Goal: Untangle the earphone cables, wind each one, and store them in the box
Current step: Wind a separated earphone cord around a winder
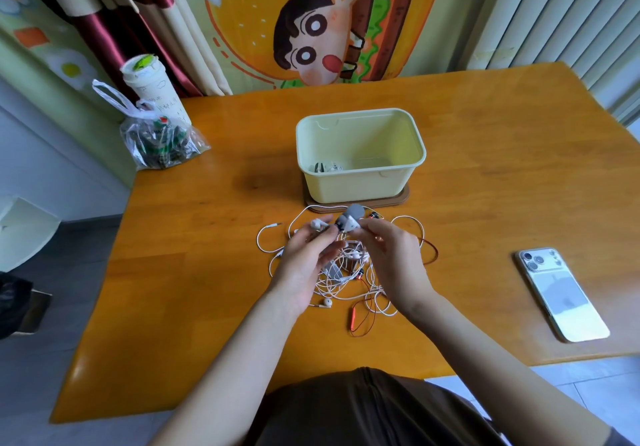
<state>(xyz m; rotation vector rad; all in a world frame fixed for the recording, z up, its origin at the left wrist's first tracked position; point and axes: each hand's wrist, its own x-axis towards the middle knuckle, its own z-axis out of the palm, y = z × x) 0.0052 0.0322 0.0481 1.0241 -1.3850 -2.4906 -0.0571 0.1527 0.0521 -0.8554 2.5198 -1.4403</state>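
A tangle of white and red earphone cables (343,284) lies on the orange wooden table (207,272), with loops spreading to 9 and 3 o'clock. Above it, the left hand (304,262) pinches a white earbud (318,224) and the right hand (391,258) pinches a grey-and-white piece (349,222). At 12 o'clock stands the pale yellow plastic box (360,182), its long axis running left to right, with one wound earphone (327,167) in its near-left corner.

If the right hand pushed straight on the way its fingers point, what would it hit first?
The right hand points up-left at the grey-white piece it pinches. Just beyond is the left hand, holding an earbud, so that is likely met first. The box lies further on, though depth is unclear.
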